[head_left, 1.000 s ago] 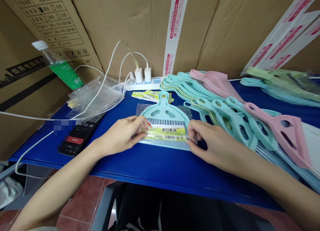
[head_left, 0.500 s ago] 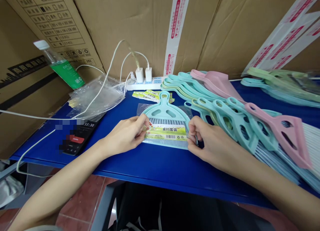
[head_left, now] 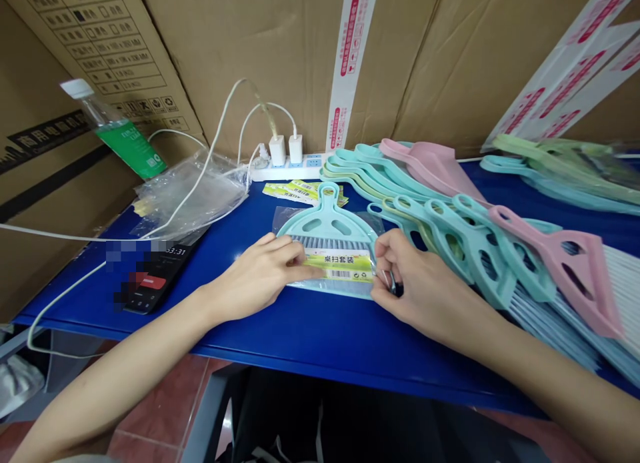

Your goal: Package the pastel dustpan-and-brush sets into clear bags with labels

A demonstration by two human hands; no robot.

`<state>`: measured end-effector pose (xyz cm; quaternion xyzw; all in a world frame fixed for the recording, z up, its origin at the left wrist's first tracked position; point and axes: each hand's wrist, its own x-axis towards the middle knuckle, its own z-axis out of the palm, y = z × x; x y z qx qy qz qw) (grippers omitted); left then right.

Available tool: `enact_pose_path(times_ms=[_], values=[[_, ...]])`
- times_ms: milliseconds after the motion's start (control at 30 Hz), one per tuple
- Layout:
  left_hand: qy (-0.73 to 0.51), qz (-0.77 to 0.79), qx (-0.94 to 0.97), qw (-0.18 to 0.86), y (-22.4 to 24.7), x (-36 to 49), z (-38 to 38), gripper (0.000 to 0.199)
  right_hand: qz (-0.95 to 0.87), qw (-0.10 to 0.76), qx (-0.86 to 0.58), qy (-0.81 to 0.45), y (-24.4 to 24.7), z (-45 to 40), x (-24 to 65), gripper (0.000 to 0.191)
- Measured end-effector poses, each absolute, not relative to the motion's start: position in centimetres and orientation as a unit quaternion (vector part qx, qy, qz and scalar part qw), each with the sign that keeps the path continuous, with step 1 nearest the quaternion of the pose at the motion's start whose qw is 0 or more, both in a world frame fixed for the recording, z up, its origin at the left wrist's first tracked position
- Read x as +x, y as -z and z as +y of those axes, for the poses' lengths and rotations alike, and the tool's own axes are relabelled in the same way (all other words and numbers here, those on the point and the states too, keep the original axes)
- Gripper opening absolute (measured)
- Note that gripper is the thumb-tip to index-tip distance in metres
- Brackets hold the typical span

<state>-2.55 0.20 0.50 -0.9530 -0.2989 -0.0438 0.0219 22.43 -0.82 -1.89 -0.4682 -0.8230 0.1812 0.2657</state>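
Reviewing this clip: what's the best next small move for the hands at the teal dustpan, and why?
Probably the right hand should press along the right edge of the clear plastic bag, since its fingers are pinched at that edge, while the left hand lies flat on the label, steadying the teal dustpan.

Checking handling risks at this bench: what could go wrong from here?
The right hand works beside the loose dustpan stack, so a knock could slide it. The left hand presses the label card, which might shift in the clear bag. The white cable could snag the left arm.
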Motion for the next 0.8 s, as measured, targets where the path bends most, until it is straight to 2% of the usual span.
enact_pose_path(times_ms=[500, 800], values=[[-0.023, -0.319, -0.944, 0.081, -0.58, -2.31, 0.26, 0.051, -0.816, 0.261, -0.469, -0.215, 1.90, -0.77, 22.40, 0.030], [-0.091, -0.323, -0.939, 0.069, -0.83, -1.73, 0.62, 0.059, -0.843, 0.241, -0.469, -0.110, 1.99, -0.97, 22.86, 0.023]])
